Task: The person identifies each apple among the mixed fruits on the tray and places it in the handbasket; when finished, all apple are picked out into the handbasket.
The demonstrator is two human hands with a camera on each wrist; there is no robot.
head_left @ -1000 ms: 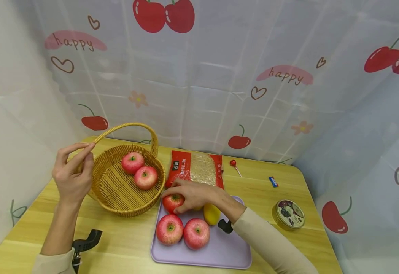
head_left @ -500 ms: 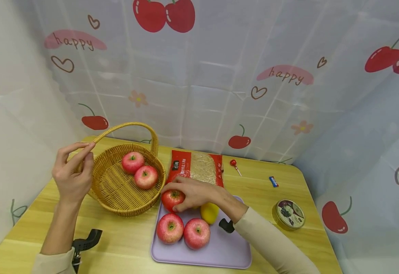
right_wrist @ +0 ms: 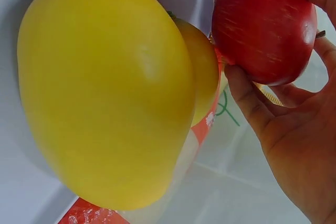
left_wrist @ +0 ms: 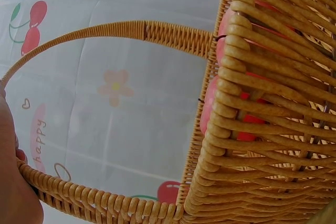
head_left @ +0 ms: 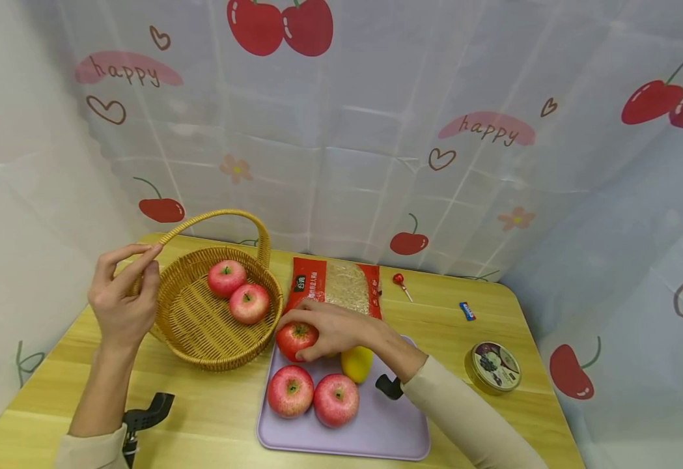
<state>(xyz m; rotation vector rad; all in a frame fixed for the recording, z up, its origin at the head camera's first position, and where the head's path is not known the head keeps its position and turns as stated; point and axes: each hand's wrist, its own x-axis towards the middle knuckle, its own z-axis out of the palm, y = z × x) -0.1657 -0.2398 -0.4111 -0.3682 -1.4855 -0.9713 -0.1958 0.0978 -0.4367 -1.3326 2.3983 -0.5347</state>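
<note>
My left hand point(head_left: 123, 296) grips the handle point(head_left: 224, 215) of a round wicker basket point(head_left: 189, 348) on the table's left side. Two pink-red apples point(head_left: 250, 303) lie inside the basket; the left wrist view shows them through its woven wall point(left_wrist: 262, 129). With fingers and thumb around it, my right hand point(head_left: 336, 327) holds a darker red apple point(right_wrist: 265, 27) at the back left of a lilac tray point(head_left: 388, 426). Nearer the front of the tray sit two more apples point(head_left: 337, 400). Two yellow mangoes point(right_wrist: 105, 93) lie beside the held apple, mostly hidden under my right hand in the head view.
Behind the tray lies a red bag of dry noodles point(head_left: 347, 286). To its right are a red lollipop point(head_left: 398, 279), a small blue-wrapped candy point(head_left: 467, 311) and a round tin point(head_left: 495, 367). A printed curtain point(head_left: 341, 163) hangs along the table's back edge.
The held apple and my right hand have shifted very slightly toward the back. The visible mango has moved a little to the left. My left hand and the basket stay in place.
</note>
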